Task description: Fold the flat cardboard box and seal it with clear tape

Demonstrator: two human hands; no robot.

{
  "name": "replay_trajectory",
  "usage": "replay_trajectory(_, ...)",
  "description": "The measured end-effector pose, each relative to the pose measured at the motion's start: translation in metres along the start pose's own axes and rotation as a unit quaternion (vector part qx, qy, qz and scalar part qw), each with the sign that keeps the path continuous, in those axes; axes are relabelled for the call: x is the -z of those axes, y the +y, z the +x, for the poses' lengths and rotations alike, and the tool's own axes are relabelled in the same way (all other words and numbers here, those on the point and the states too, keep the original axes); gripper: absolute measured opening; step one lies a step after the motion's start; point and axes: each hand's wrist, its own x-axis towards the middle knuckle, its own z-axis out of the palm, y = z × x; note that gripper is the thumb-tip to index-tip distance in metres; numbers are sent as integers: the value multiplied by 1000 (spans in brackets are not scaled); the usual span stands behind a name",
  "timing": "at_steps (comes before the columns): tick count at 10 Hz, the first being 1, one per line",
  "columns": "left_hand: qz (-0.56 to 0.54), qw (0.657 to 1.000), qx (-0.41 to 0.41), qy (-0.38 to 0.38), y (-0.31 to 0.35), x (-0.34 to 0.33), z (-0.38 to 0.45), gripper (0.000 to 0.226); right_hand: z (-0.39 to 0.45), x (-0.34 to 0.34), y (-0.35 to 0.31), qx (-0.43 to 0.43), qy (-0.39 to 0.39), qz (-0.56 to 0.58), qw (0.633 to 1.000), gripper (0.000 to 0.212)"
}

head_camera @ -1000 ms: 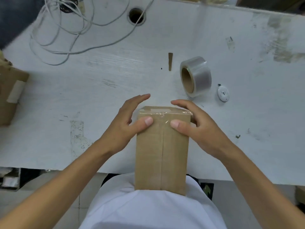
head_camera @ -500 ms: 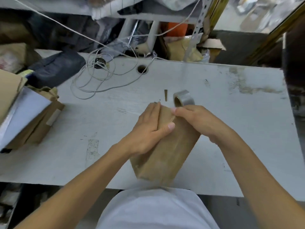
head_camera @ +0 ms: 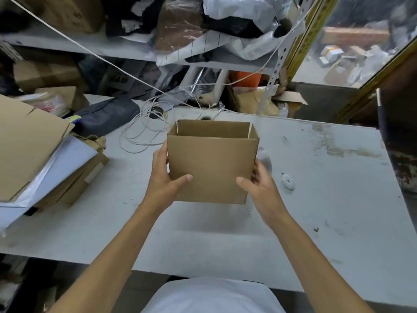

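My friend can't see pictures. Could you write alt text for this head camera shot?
Seen from above, a person's left hand and right hand hold an open-topped cardboard box upright above a worn white table, gripping its two sides. A coil of white cable lies behind it, stacked flat cardboard sits at left, and cluttered shelves fill the background.

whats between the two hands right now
In the head view, the open-topped cardboard box sits between the left hand and right hand, gripped at its sides.
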Motion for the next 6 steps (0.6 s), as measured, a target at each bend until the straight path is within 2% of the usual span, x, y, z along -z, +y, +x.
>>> replay_trajectory(1,-12,1000,-4,-14,-9,1,0,94,4,-14,10,3,58,-7,998,64)
replay_trajectory(2,-35,998,43,-21,-25,-1,-4,84,3,-29,33,-32,124,-58,990,57)
replay_trajectory(3,7,999,50,-12,-36,-2,-3,75,1,-39,58,-55,141,-62,986,53)
replay_trajectory(4,19,999,33,-31,-43,4,2,74,1,-43,66,-49,146,-57,986,52)
replay_trajectory(5,39,998,33,-48,-48,12,-4,81,-6,-43,60,-69,137,-111,982,56)
replay_trajectory(6,80,996,27,-37,-49,18,-16,82,-20,-39,55,-72,97,-180,976,71)
